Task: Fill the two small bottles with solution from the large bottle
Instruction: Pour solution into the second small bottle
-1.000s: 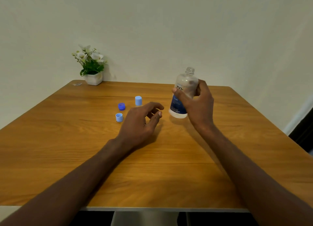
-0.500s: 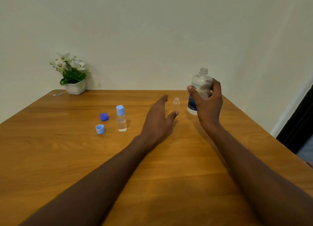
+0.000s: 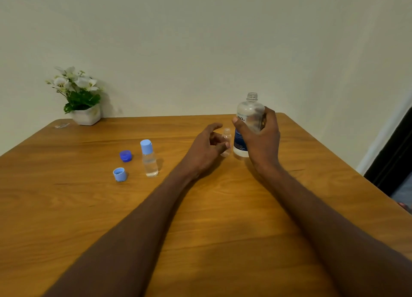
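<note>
My right hand (image 3: 260, 140) grips the large clear bottle (image 3: 250, 109) with a blue label; it is upright, has no cap, and its base is at the table. Just left of it stands a small open bottle (image 3: 226, 134), clear and uncapped. My left hand (image 3: 206, 148) curls around this small bottle, with fingertips on its front and the thumb behind its neck. A second small bottle (image 3: 149, 160), with a light blue cap and clear liquid inside, stands further left. A dark blue cap (image 3: 125, 156) and a light blue cap (image 3: 119, 174) lie loose beside it.
The wooden table (image 3: 89, 207) meets a pale wall. A white pot of white flowers (image 3: 83, 106) stands in the far left corner, with a small clear scrap (image 3: 62, 125) beside it. A dark opening (image 3: 396, 154) lies past the table's right edge.
My left hand reached right from the table's middle to the small open bottle and curled its fingers around it. My right hand kept hold of the large bottle. The view shifted slightly.
</note>
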The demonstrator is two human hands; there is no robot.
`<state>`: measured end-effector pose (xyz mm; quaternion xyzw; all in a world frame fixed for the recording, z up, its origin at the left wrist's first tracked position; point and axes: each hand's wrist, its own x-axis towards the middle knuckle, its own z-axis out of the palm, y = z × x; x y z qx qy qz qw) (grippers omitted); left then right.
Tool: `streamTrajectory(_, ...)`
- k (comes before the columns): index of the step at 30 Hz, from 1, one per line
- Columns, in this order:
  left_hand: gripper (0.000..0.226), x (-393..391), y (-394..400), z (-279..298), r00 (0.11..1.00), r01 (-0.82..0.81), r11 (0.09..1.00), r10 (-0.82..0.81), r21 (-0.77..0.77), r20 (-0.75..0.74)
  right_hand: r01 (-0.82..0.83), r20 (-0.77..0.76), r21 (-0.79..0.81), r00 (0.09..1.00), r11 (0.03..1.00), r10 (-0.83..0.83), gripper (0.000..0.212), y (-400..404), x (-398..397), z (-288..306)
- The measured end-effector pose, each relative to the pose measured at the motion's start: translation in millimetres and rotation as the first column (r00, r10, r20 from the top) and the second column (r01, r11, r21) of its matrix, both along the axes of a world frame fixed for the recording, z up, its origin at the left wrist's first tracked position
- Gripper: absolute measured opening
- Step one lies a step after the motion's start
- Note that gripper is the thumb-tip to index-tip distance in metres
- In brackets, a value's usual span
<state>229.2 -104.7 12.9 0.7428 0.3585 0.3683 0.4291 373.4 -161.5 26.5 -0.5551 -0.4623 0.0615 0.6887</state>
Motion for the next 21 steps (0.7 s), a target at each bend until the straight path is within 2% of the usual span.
streamTrajectory(4, 0.040, -7, -6, -7, 0.994, -0.100, 0.995, 0.100, 0.012, 0.039, -0.058, 0.018, -0.002, 0.998, 0.998, 0.058, 0.064, -5, -4, -2)
streamTrajectory(7, 0.032, -18, -18, -9, 0.988, -0.114, 0.993, 0.115, -0.008, 0.105, -0.088, 0.018, -0.006, 0.996, 0.996, 0.088, 0.066, -7, -5, -1)
streamTrajectory(13, 0.038, -31, -26, -11, 0.977, -0.145, 0.989, 0.146, -0.017, 0.158, -0.107, 0.069, -0.037, 0.992, 0.994, 0.109, 0.069, -4, -6, -3)
streamTrajectory(21, 0.028, -27, -16, -11, 0.972, -0.128, 0.987, 0.144, -0.098, 0.184, -0.107, 0.147, -0.054, 0.983, 0.993, 0.114, 0.068, -3, -8, -2)
